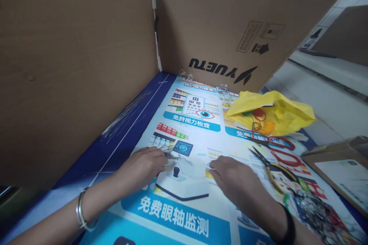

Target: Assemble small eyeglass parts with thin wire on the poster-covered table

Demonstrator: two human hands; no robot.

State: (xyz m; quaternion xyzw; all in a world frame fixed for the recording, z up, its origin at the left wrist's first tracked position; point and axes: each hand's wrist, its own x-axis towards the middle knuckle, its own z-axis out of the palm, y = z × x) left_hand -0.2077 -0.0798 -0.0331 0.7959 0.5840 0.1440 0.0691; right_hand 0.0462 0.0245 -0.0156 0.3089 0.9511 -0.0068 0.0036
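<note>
My left hand [143, 166] rests on a printed poster [184, 210] with its fingers pinched on a small bunch of thin metal wires [175, 155]. A silver bangle [82, 212] circles that wrist. To the right, my right hand [234, 178] lies knuckles up on the poster, fingers curled together at its tip; what they hold, if anything, is hidden. A dark band [289, 229] sits on that wrist. Yellow-handled pliers [271, 168] lie just right of my right hand.
Cardboard walls [74, 57] close off the left and back. A bundle of long wires [126, 113] lies along the left wall. A yellow plastic bag [273, 113] and red-handled scissors [277, 143] sit at the right, with tangled wire pieces [313, 206] and a cardboard box [342, 168] beyond.
</note>
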